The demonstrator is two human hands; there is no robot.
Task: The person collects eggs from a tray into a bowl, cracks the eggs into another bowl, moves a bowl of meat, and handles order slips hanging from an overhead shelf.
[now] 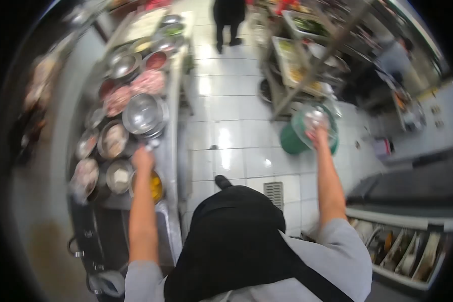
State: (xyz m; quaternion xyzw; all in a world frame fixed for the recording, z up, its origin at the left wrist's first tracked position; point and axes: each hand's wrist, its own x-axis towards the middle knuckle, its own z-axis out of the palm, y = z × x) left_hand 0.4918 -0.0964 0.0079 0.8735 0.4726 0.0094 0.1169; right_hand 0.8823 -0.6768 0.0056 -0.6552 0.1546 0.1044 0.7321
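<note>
My right hand (pixel 318 135) reaches out over a green bin (pixel 293 139) on the floor. Its fingers are closed on a crumpled, see-through whitish thing that looks like plastic (pixel 315 120), above the bin's opening. On the other side, my left hand (pixel 143 159) is over the metal counter, among the bowls, its fingers smeared by motion. A small whitish thing (pixel 153 143) shows just beyond it; I cannot tell whether they touch. Nearest to this hand are a bowl with yellow pieces (pixel 156 188), a bowl with a white lump (pixel 121 177) and a shiny steel bowl (pixel 142 115).
Pink, meat-like heaps (pixel 148 82) and several more bowls line the left counter. A shelf rack with a food tray (pixel 290 59) stands beyond the bin. Another person (pixel 229 22) stands in the tiled aisle. A container with divided compartments (pixel 405 251) is at lower right.
</note>
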